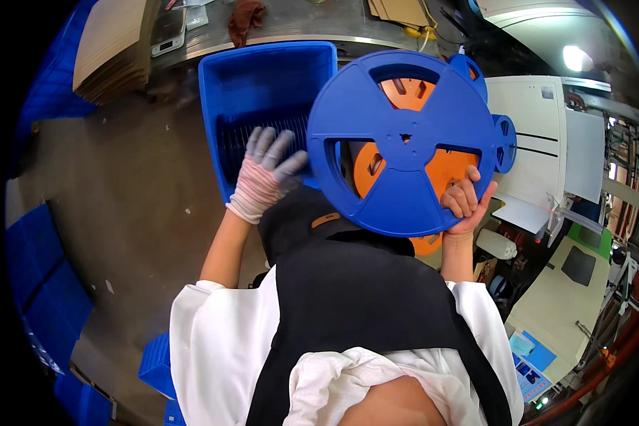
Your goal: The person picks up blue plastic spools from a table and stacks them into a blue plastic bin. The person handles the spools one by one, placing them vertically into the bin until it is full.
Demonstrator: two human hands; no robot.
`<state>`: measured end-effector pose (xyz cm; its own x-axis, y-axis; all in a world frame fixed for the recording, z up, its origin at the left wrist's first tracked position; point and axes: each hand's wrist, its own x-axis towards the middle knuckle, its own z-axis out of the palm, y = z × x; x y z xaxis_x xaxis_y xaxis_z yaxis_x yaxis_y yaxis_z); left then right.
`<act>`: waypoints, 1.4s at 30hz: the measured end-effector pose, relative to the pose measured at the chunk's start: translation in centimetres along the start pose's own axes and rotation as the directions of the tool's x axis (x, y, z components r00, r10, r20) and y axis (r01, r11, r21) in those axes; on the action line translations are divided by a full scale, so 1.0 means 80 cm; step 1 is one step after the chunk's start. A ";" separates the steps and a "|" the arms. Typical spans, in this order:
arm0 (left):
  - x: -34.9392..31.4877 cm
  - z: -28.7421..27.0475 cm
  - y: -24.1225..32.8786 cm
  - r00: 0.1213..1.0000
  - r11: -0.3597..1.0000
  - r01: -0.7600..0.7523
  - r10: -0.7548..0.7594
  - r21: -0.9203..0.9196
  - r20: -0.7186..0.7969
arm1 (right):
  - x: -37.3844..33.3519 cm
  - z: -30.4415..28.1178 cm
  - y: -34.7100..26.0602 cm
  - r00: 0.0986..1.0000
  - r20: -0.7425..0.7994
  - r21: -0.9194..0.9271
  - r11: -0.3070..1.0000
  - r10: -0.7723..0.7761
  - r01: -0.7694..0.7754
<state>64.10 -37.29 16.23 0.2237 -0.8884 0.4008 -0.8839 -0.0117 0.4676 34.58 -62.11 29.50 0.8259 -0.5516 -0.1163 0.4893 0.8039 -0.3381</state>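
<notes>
A large blue plastic reel flange (pixel 419 128), a round disc with wide cut-outs around its hub, is held up in front of me. My bare right hand (pixel 465 202) grips its lower right rim, fingers curled through a cut-out. Orange slotted parts (pixel 368 165) show behind it through the openings. My left hand (pixel 261 174), in a grey and striped glove, has its fingers spread and holds nothing. It hovers at the near part of a blue bin (pixel 207 106), left of the flange. Several dark blue discs (pixel 231 145) stand on edge in a row inside the bin.
Beyond the bin runs a metal worktable (pixel 213 32) with a small scale (pixel 168 45) and a brown cloth (pixel 245 21). Stacked cardboard (pixel 113 50) stands at far left, above blue crates (pixel 46 263). A white cabinet (pixel 532 156) and smaller blue reels (pixel 505 144) are at right.
</notes>
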 end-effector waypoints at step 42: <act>-0.163 0.039 0.026 0.137 -0.509 0.224 -0.828 -0.831 0.544 | -0.027 -0.380 0.151 0.575 -0.386 -0.477 -0.378 -0.721 -0.794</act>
<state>58.08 -27.18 9.47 0.5389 -0.3619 -0.7607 0.8414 0.1880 0.5066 30.17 -57.95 -2.73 0.0141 -0.9829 -0.1834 -0.9738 0.0281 -0.2258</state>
